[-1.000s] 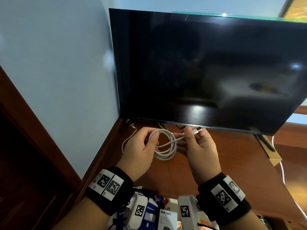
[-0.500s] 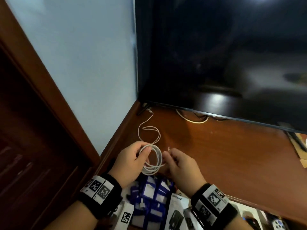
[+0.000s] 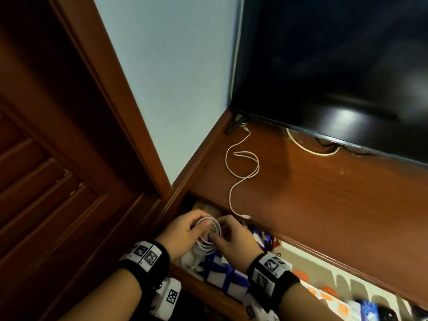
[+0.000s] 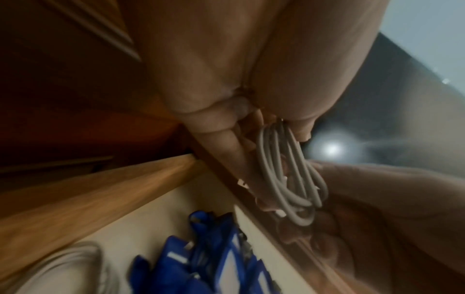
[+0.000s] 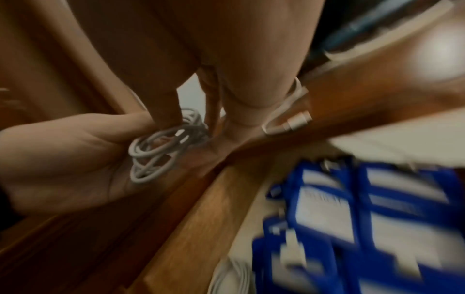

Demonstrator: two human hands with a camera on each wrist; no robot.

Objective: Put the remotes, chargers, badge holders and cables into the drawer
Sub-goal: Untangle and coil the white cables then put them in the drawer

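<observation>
A coiled white cable (image 3: 206, 238) hangs between both hands over the left end of the open drawer (image 3: 209, 291). My left hand (image 3: 194, 228) grips one side of the coil (image 4: 289, 179), thumb over the loops. My right hand (image 3: 220, 230) pinches the other side of the coil (image 5: 156, 153). Blue badge holders (image 3: 223, 272) lie in the drawer below, with another white cable (image 4: 62, 268) beside them. A second, loose white cable (image 3: 243, 167) snakes across the desk top; its plug (image 5: 294, 121) reaches the desk's front edge, close to my right thumb.
A dark TV (image 3: 335, 66) stands at the back of the wooden desk (image 3: 324, 205), with cords under it. A wooden door frame (image 3: 104, 100) runs close on the left. Farther right the drawer holds boxes and orange-printed packets (image 3: 328, 297).
Both hands have brought the coiled cable down and toward me, from in front of the TV to over the open drawer. The view has tilted down and left.
</observation>
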